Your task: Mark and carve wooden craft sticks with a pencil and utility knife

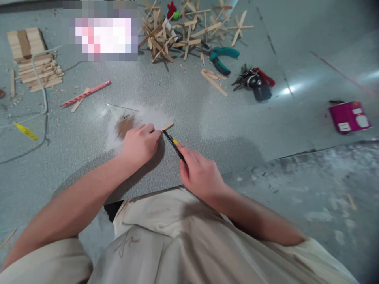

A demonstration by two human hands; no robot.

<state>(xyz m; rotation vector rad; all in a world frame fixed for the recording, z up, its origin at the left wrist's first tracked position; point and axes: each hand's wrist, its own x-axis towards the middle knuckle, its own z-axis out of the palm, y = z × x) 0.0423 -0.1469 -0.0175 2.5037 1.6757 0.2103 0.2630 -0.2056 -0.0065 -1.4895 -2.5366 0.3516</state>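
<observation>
My left hand [142,144] is closed on a short wooden craft stick [168,126], pressing it down near the middle of the table; the stick's free end sticks out to the right. In my right hand [201,171] is a black utility knife [174,145] with a yellow part, its tip at the stick beside my left fingertips. Just beyond my left hand lie a brown patch of sandpaper or dust [125,127] and a clear set square [118,112], with pale dust around them. My left fingers partly cover the stick.
A heap of crossed craft sticks [183,35] lies at the back, near teal-handled pliers [220,59] and a bunch of keys [251,81]. To the left are stacked sticks [40,71], a red pencil [85,93] and a cable [44,90]. A purple packet [349,117] lies right.
</observation>
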